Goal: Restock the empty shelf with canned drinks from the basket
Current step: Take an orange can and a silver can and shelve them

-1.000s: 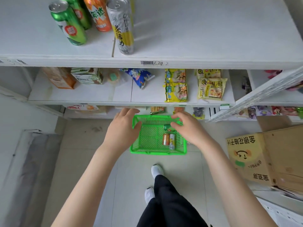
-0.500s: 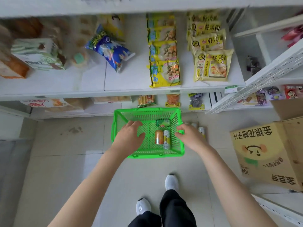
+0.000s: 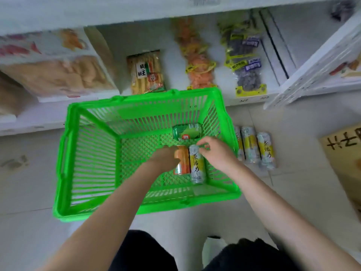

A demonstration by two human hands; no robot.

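A green plastic basket stands on the tiled floor below the shelves. Three cans lie in its right half: a green can at the far wall, an orange can and a silver and yellow can side by side. My left hand reaches into the basket with its fingers curled over the upper end of the orange can. The fingertips of my right hand pinch the top end of the silver and yellow can. The frame is slightly blurred.
Three more silver and yellow cans lie on the floor right of the basket. A cardboard box sits at the far right. Snack packs fill the bottom shelf behind the basket. My shoe is near the basket's front.
The view has dropped from the upper shelves close to the basket. Both hands have gone from above the rim down inside, onto the orange can and the silver and yellow can.
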